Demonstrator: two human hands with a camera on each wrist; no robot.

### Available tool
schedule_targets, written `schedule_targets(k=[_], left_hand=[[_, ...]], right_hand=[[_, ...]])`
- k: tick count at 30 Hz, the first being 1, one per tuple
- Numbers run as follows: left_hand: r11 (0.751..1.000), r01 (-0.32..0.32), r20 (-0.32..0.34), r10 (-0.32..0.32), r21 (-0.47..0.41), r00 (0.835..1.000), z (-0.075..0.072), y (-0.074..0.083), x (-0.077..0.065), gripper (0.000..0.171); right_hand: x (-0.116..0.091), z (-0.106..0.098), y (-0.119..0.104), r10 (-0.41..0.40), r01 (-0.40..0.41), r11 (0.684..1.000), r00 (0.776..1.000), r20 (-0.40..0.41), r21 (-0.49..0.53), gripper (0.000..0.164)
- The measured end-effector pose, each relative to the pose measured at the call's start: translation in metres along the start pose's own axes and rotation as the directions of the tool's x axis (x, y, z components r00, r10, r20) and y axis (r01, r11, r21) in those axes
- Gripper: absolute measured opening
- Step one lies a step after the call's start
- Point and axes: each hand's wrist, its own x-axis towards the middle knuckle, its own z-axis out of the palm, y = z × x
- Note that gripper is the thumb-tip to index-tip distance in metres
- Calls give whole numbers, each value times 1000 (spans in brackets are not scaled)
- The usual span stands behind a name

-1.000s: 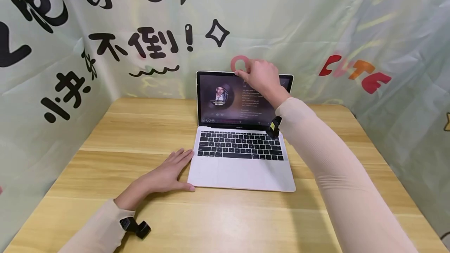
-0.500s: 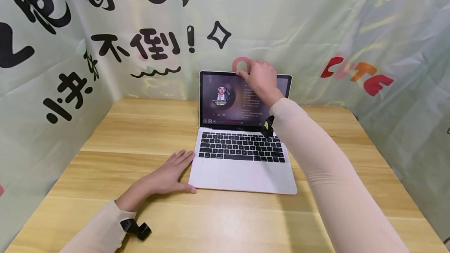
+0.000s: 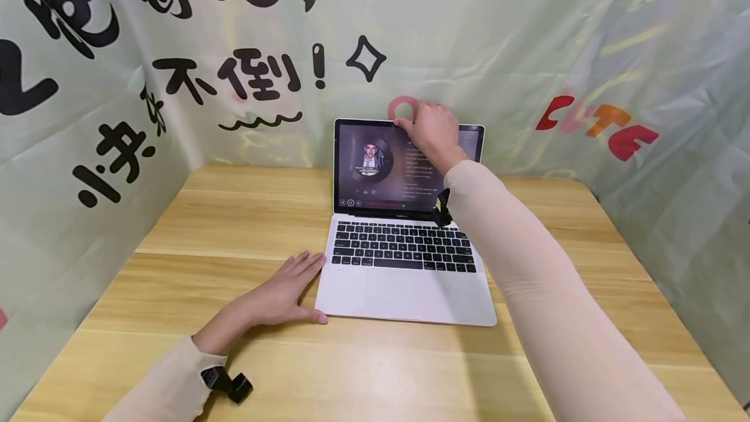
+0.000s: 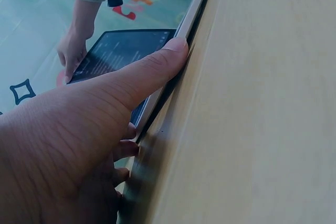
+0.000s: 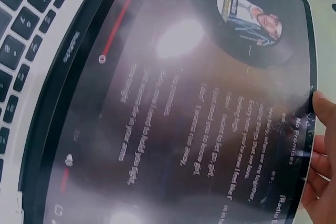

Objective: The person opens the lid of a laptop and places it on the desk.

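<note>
An open laptop (image 3: 404,295) stands on the wooden table, its lit screen (image 3: 375,174) showing a music player with lyrics. My right hand (image 3: 435,130) grips the lid's top edge near the middle. In the right wrist view its thumb (image 5: 321,100) lies at the screen's front rim, and the other fingers are behind the lid. My left hand (image 3: 278,295) rests at the laptop's near left corner with fingers spread. Its fingertips touch the left side, and in the left wrist view the thumb (image 4: 157,66) lies along the front edge. The right forearm covers part of the screen and keyboard (image 3: 398,246).
The wooden table (image 3: 228,220) runs out on both sides of the laptop and in front of it. A pale printed cloth (image 3: 498,38) with lettering hangs close behind the lid and along both sides. Small black cameras (image 3: 228,384) sit on both wrists.
The lid has tilted slightly farther back, with my right hand on its top edge throughout. My left hand keeps its place at the corner. The whole view has shifted a little.
</note>
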Motion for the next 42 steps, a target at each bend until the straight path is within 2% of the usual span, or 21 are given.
schedule_targets(k=[9, 24, 32, 38, 42], left_hand=[[1000, -2, 5, 2, 2, 1000, 0, 2, -1, 116], [1000, 10, -2, -10, -6, 1000, 0, 3, -4, 116], [1000, 22, -7, -22, 8, 1000, 0, 4, -3, 115], [999, 33, -11, -33, 25, 999, 2, 5, -1, 116], [999, 33, -16, -33, 29, 999, 2, 6, 0, 115]], right_hand=[[3, -5, 1, 9, -9, 1000, 998, 56, -3, 49], [-2, -5, -2, -41, 41, 999, 999, 26, 7, 47], [-7, -12, -4, -37, 38, 999, 998, 59, -18, 52], [-11, -20, 0, -40, 38, 999, 995, 88, 14, 49], [-14, -24, 5, -87, 83, 995, 993, 81, 51, 46]])
